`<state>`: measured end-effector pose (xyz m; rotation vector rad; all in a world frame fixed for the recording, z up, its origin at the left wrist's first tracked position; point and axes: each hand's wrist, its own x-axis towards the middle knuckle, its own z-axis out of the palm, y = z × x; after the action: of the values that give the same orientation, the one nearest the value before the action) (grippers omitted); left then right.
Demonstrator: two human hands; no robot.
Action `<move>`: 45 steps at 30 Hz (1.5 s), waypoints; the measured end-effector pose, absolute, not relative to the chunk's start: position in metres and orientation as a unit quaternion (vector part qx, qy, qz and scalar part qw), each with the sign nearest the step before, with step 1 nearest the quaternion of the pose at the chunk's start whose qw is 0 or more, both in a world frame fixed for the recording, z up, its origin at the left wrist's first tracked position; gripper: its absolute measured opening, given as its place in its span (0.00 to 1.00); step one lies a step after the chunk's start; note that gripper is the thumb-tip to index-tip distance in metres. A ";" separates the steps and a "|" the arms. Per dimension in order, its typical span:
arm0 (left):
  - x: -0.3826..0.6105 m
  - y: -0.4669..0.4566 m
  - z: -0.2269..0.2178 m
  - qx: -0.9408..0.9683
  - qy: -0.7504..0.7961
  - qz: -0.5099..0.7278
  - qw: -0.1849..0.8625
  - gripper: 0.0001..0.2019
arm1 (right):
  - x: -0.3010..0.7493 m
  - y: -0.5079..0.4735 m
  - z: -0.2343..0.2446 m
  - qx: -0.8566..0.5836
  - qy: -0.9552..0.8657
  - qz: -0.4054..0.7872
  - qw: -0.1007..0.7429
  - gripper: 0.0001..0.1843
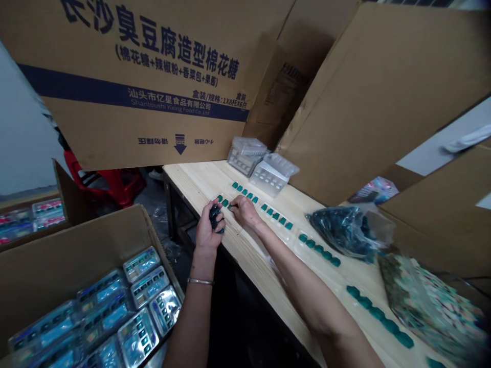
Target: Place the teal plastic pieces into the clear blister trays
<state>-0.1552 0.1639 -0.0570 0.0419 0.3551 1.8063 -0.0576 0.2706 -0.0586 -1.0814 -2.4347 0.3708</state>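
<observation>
My left hand [208,225] is curled round several small dark green pieces [215,217], palm up, just off the near edge of the table. Over the table, my right hand [244,210] pinches with thumb and forefinger at the end of a short row of green pieces [225,203]; what lies between the fingertips is mostly hidden. Beyond it, further green pieces [245,192] sit in a line in a clear plastic tray. More filled rows [276,215] run along the table toward me, including a row of larger-looking pieces [319,250] beside my right forearm.
Clear plastic trays [268,175] are stacked at the table's far end. A bag of dark green pieces [341,230] and a bag of coloured bits [429,301] lie on the right. An open carton [146,230] holds packed boxes at left. Large cardboard boxes [153,117] stand behind.
</observation>
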 end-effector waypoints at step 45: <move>-0.116 0.167 -0.055 0.325 0.483 0.741 0.335 0.12 | -0.019 0.221 -0.011 -0.387 -0.661 0.498 0.406 0.10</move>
<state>-0.1156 0.1666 -0.0546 0.8493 1.2598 1.9337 -0.0190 0.2213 -0.0107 -0.9760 -1.6667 1.2572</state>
